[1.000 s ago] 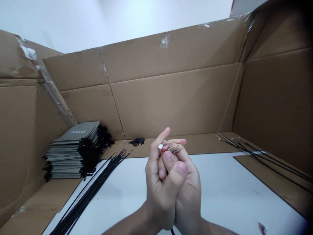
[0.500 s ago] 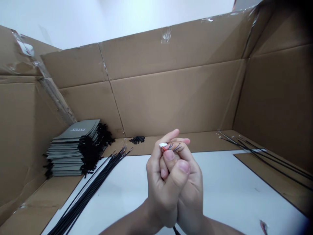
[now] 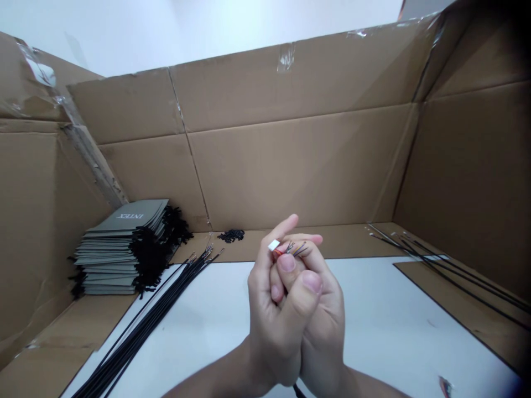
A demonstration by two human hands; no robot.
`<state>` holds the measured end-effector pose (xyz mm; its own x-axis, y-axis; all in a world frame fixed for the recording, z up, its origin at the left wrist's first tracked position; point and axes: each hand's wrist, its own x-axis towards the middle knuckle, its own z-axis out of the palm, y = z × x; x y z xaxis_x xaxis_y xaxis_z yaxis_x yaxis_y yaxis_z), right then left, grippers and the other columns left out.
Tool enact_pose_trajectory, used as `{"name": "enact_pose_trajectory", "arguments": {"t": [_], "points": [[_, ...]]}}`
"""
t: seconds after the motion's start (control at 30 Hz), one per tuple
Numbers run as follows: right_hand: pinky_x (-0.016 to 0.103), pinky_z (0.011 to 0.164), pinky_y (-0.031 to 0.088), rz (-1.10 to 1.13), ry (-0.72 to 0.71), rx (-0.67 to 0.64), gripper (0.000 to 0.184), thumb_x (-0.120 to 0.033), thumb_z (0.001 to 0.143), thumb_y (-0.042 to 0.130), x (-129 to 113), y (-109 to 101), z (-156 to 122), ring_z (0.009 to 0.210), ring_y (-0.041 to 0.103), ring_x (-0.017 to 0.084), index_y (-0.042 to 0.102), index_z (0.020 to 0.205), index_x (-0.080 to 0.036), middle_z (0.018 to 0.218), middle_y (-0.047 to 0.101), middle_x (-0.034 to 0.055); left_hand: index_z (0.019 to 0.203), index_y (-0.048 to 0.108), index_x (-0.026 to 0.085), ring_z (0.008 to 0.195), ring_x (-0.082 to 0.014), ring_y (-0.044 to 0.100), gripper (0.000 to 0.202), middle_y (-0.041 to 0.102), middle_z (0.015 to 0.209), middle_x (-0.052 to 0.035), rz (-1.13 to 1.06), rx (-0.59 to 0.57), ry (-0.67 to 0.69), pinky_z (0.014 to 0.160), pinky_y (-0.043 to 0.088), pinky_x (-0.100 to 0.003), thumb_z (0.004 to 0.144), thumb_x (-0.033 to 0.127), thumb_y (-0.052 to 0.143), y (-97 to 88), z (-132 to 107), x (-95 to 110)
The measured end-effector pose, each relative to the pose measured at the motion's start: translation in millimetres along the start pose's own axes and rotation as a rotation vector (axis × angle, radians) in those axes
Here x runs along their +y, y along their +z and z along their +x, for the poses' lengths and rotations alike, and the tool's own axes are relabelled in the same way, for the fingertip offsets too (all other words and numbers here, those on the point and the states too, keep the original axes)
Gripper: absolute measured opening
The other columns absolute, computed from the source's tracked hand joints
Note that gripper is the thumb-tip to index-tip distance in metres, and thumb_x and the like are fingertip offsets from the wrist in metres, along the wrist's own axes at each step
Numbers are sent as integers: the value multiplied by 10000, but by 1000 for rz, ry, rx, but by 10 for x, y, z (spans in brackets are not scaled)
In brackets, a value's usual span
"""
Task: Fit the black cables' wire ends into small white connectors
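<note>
My left hand [image 3: 267, 309] and my right hand [image 3: 326, 315] are pressed together in the middle, both thumbs bent over the front. Between their fingertips is a small white connector [image 3: 273, 245] with red wires, held on the left side. Beside it, on the right, thin coloured wire ends [image 3: 297, 248] stick out from the fingers. A piece of black cable [image 3: 298, 391] shows below my wrists. Most of what lies inside the hands is hidden.
A bundle of black cables [image 3: 153, 315] with bared ends lies at left. Behind it stand stacked grey folders [image 3: 112, 260] with black cords. Small black pieces [image 3: 231, 236] lie at the back. More black cables [image 3: 456, 271] lie right. Cardboard walls [image 3: 298, 171] surround the white tabletop [image 3: 373, 315].
The white connector has tilted and shifted slightly left at the fingertips. The view has moved a little; both hands keep the same clasp.
</note>
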<state>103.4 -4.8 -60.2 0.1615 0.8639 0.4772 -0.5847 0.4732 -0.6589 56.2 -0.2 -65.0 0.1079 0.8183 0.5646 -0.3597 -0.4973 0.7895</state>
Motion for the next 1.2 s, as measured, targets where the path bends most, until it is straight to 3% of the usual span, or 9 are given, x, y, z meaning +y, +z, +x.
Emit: {"name": "enact_pose_trajectory", "arguments": {"t": [0.13,0.23,0.37,0.6,0.97,1.2], "points": [[229,550,496,32,13,5,140,-322,993,600,17,-12,3,545,464,97,627,893,-229,636,505,-37,1548,296,373,1253,-264,615,684,697,1118,-31,-67,-1,-12,1089,510,-426,959,215,604,6,-2,-34],[230,540,504,47,8,22,106,-325,991,596,41,-31,7,545,502,103,659,996,-240,647,528,-34,1569,226,397,1256,-253,618,765,702,1068,-17,-30,-9,6,1093,509,-420,944,154,595,-2,1,-58],[242,568,522,61,2,39,96,-312,983,607,44,-37,4,555,515,105,664,986,-234,652,534,-34,1552,255,438,1266,-221,604,789,682,1187,-2,14,-16,10,1084,517,-371,925,110,604,-8,6,-67],[232,612,518,8,-13,69,130,-335,974,627,22,-16,-11,567,495,90,665,925,-221,618,517,-43,1511,373,409,1267,-229,607,679,697,1127,3,-4,-31,23,1071,523,-363,935,137,611,-11,20,-43],[206,542,504,28,-42,46,125,-299,992,599,34,-22,0,559,489,85,662,933,-208,639,510,-36,1426,475,401,1224,-186,608,545,688,1220,18,36,-54,23,1033,513,-288,944,192,621,-24,1,-28],[186,496,490,20,-77,41,130,-296,991,595,42,-21,-3,548,492,81,643,922,-197,640,506,-40,1399,501,409,1220,-163,612,522,703,1173,40,52,-38,25,1045,494,-256,944,179,611,-16,20,-31]]}}
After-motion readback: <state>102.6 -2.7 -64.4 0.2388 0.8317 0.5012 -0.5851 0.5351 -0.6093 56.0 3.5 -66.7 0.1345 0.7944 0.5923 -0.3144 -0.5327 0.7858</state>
